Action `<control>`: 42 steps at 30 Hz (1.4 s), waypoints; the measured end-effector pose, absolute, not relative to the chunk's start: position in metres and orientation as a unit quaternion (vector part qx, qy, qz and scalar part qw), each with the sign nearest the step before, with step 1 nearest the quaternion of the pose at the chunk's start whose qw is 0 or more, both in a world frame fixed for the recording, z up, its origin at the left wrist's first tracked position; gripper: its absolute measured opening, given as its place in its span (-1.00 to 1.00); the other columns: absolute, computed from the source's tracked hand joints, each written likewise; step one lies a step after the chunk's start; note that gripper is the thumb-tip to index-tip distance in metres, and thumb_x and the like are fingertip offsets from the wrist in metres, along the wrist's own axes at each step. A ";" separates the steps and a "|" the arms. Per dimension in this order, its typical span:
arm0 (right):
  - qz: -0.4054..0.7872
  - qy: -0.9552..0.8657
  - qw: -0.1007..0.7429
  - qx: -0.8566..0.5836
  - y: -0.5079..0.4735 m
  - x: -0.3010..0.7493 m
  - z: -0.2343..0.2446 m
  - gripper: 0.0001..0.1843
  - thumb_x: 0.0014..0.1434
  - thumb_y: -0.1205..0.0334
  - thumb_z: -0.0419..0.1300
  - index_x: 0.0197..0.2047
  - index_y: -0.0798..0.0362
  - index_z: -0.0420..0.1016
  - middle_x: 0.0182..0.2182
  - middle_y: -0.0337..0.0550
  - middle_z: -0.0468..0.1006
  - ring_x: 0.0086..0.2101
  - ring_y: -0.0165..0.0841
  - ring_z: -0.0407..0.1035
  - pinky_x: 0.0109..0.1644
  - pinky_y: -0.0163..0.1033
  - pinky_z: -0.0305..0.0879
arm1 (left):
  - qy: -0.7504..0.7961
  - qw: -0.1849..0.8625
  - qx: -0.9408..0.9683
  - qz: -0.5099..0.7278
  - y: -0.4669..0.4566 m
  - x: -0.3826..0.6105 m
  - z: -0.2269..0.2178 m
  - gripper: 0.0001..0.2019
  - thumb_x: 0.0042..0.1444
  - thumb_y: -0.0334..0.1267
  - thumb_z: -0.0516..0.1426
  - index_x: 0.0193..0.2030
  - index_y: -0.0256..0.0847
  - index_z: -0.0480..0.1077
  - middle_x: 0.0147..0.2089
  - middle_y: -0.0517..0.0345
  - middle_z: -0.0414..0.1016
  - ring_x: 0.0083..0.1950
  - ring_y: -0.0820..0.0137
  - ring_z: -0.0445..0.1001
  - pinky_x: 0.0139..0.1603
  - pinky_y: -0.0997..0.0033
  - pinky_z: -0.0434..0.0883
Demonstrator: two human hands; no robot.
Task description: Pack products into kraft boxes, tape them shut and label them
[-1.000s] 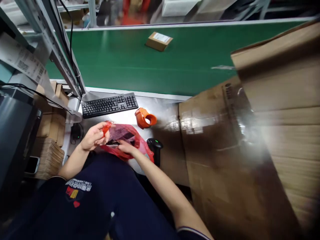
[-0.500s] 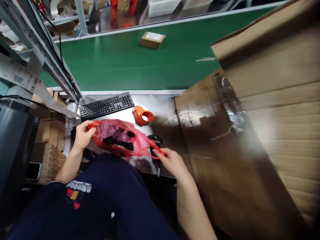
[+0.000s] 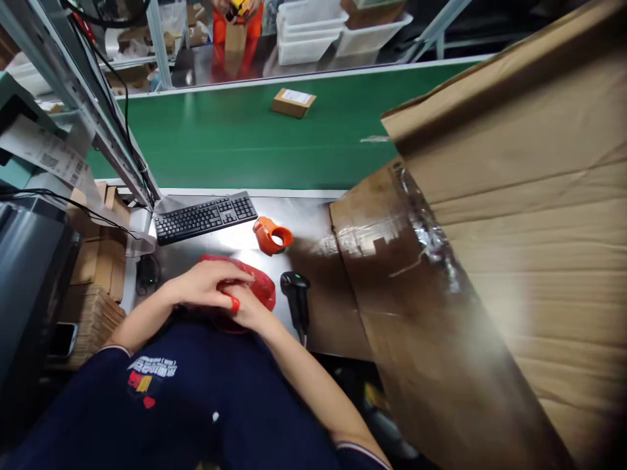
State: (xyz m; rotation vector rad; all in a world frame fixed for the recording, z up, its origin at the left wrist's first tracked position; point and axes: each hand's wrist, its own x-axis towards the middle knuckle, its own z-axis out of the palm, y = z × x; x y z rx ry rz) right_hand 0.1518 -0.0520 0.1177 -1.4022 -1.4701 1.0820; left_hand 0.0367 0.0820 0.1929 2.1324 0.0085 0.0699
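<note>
Red plastic bag sits bunched under both hands at the near edge of the tabletop, between keyboard and navy shirt. Left hand crosses over the right hand, red film showing at their meeting; whether either grips it, I cannot tell.

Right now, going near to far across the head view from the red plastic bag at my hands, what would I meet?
Red plastic bag, orange plastic tape dispenser, flat green conveyor belt, stacked white plastic tubs.
</note>
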 end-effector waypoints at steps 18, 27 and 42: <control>0.550 -0.432 0.502 -0.508 -0.074 0.217 0.099 -0.58 0.26 -0.14 0.33 -0.24 0.08 0.73 -0.33 -0.06 0.71 -0.31 -0.26 0.56 -0.12 -0.15 0.50 | 0.037 0.532 0.842 0.079 0.084 0.037 0.093 -0.41 0.01 0.09 0.38 0.12 -0.15 0.46 0.15 -0.13 0.54 0.15 0.06 0.48 0.25 0.08 0.32; -0.086 -0.702 0.386 -0.593 -0.073 0.201 0.076 -0.76 0.39 0.36 0.12 -0.30 0.05 0.56 -0.31 -0.07 0.65 -0.29 -0.28 0.46 -0.12 -0.12 0.43 | 0.111 0.575 0.810 0.017 0.086 0.059 0.083 -0.50 0.31 0.16 0.09 -0.45 -0.19 0.53 -0.41 0.11 0.50 -0.28 0.30 0.41 -0.04 0.23 0.36; 0.105 -0.571 0.402 -0.708 -0.146 0.211 0.023 -0.45 0.47 0.05 0.08 -0.58 0.00 0.22 -0.59 -0.26 0.30 -0.50 -0.38 0.22 -0.30 -0.19 0.19 | 0.399 0.488 0.753 0.188 0.119 0.045 0.045 -0.63 0.07 -0.09 0.35 -0.66 -0.18 0.46 -0.61 0.21 0.37 -0.42 0.39 0.29 -0.23 0.33 0.25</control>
